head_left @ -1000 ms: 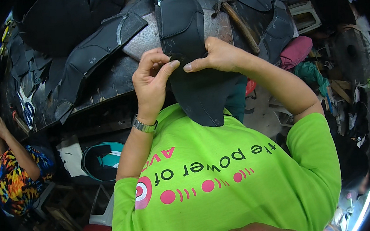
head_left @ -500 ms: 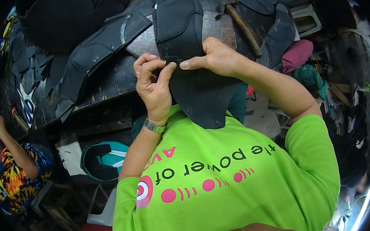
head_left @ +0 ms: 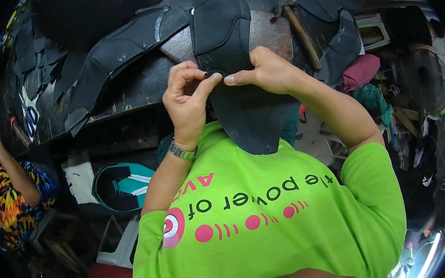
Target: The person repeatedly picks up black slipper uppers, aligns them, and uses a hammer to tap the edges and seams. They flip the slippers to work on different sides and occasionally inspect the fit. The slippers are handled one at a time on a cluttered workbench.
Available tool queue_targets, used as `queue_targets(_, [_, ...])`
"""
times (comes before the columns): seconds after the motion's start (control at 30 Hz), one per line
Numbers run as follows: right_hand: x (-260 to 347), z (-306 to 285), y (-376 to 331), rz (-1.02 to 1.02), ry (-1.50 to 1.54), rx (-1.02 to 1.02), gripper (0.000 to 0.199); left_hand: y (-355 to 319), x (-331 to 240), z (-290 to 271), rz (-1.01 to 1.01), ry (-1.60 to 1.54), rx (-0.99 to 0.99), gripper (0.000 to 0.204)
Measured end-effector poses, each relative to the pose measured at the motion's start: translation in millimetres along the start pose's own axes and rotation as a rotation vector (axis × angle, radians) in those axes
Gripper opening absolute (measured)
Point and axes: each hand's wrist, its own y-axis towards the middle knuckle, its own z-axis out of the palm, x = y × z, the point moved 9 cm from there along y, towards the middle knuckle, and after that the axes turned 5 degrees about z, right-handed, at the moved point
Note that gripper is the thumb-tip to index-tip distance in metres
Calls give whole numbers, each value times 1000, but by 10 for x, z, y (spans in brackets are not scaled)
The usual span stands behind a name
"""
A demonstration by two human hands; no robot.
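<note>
A long black stitched fabric piece [head_left: 220, 30] lies over the near edge of the dark workbench. Its loose lower part [head_left: 255, 120] hangs down against my green shirt. My left hand [head_left: 185, 102] pinches the piece's edge between thumb and fingers where it bends at the bench edge. Close beside it, my right hand [head_left: 267, 74] has its thumb laid on the same fold, with its fingers curled behind the fabric. The two thumb tips almost meet. Beneath the piece is a flat grey-brown slab [head_left: 271, 34].
A hammer [head_left: 300, 34] rests right of the slab. More black stitched pieces [head_left: 120, 55] cover the bench [head_left: 143, 85]. At the far left, another person's arm [head_left: 10, 157] reaches to the bench. A teal-rimmed tub [head_left: 118, 188] and a white stool [head_left: 117, 241] stand below left.
The view has shifted slightly, moving the bench and pieces a little rightward. My left fingers now raise a small bit of the black edge; both hands stay at the same fold.
</note>
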Motion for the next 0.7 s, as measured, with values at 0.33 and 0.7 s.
queue_targets(0.33, [132,-22,-80,22,-160,-14,53,-152,338,156,-341,-699,-118,16])
queue_targets(0.7, [729,-95,-60,-59,-284,124,48,-97,428,119,-679,-780,-135,7])
